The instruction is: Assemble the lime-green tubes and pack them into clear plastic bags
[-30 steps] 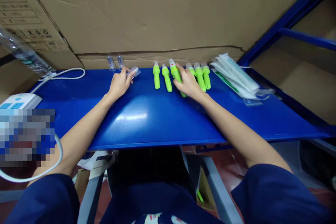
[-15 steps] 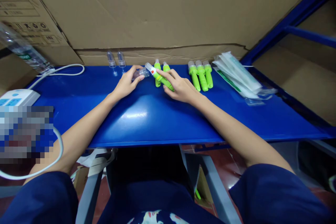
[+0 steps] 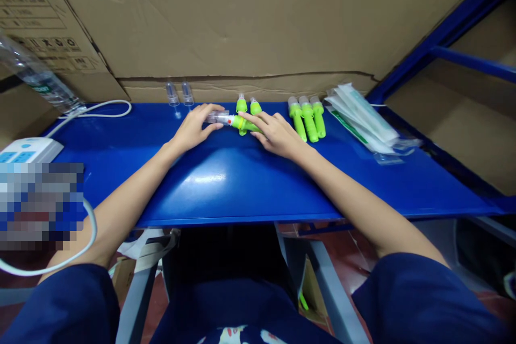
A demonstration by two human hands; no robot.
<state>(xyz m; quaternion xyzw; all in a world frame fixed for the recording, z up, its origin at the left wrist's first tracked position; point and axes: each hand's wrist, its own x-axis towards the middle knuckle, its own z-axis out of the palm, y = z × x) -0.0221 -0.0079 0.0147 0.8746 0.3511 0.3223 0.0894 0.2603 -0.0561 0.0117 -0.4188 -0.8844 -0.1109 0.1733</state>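
Note:
My left hand (image 3: 197, 128) grips a clear plastic cap (image 3: 220, 117) between thumb and fingers. Its open end surrounds the tip of a lime-green flashlight-like stick (image 3: 244, 123) with a red dot, which my right hand (image 3: 278, 134) is closed around. Cap and stick lie in one line just above the blue table. Behind them are two more green sticks (image 3: 254, 106) with small clear tips and no large cap. Two loose clear caps (image 3: 187, 94) stand upright at the back, left of my hands.
Three green sticks with clear caps (image 3: 308, 118) lie to the right, beside plastic-wrapped white packets (image 3: 363, 118). A white power strip (image 3: 30, 149), its cable (image 3: 108, 108) and a plastic bottle (image 3: 44, 83) are on the left. Cardboard (image 3: 250, 21) lines the back of the blue table (image 3: 242, 188).
The green stick has swung level and moved to meet the clear cap. Its tip is now inside the cap, where half a second ago they were apart.

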